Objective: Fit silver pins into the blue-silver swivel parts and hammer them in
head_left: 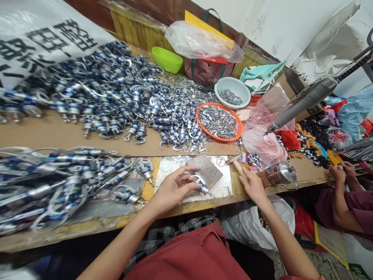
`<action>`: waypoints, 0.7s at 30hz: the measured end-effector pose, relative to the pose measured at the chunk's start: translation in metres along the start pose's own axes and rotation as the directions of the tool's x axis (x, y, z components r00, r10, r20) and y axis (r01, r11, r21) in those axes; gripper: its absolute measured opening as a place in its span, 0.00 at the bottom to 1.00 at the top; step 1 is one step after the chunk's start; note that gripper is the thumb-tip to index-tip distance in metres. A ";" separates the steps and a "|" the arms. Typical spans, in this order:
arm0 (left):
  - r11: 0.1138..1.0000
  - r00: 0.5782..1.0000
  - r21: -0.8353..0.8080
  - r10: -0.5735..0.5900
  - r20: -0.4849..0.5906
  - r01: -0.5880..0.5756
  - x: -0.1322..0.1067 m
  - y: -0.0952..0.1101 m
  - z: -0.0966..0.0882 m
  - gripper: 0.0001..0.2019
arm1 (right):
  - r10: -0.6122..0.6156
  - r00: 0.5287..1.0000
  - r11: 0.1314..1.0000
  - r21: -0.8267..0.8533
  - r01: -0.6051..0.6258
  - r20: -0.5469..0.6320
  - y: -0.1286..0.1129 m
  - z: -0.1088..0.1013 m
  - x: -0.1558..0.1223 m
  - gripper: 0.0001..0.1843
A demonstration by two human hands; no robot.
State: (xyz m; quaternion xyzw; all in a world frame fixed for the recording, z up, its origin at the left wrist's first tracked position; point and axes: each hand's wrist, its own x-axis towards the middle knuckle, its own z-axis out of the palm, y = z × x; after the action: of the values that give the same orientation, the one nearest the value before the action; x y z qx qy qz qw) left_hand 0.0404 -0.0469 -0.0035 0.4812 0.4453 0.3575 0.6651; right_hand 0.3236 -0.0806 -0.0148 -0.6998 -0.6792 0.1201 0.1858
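My left hand (177,186) pinches a small blue-and-silver metal piece (204,189) with a curved silver arm and a small ring at its tip. It is held over the near edge of a flat grey metal block (206,170), which lies on white paper (166,171). My right hand (252,184) is closed round the wooden handle of a hammer (239,168). The hammer's head is at the right edge of the paper, apart from the block.
Heaps of similar pieces (113,89) cover the bench's back and left. Beyond the block stand an orange basket (239,134) of small metal parts and a pale bowl (247,93) of pins. A power screwdriver (309,99) hangs right, above a metal mug (281,174). Another person's hands (344,171) work farther right.
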 end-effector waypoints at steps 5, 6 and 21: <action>0.999 0.999 0.045 0.010 0.034 -0.012 0.001 -0.003 -0.002 0.15 | -0.309 0.951 0.951 -0.008 0.309 0.015 -0.053 0.018 -0.017 0.41; 0.999 0.999 0.052 0.013 0.030 -0.014 0.001 -0.004 -0.002 0.15 | -0.347 0.937 0.938 0.025 0.347 0.032 -0.064 0.026 -0.020 0.45; 0.996 1.000 -0.086 0.003 0.018 -0.002 0.005 -0.012 0.011 0.16 | -0.422 0.878 0.879 0.338 0.336 0.224 -0.062 0.012 0.034 0.30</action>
State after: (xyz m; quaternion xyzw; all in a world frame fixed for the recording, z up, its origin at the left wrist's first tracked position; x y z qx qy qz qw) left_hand 0.0534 -0.0496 -0.0149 0.4560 0.4229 0.3729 0.6886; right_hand 0.2639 -0.0455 0.0030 -0.4912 -0.7990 0.2804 0.2040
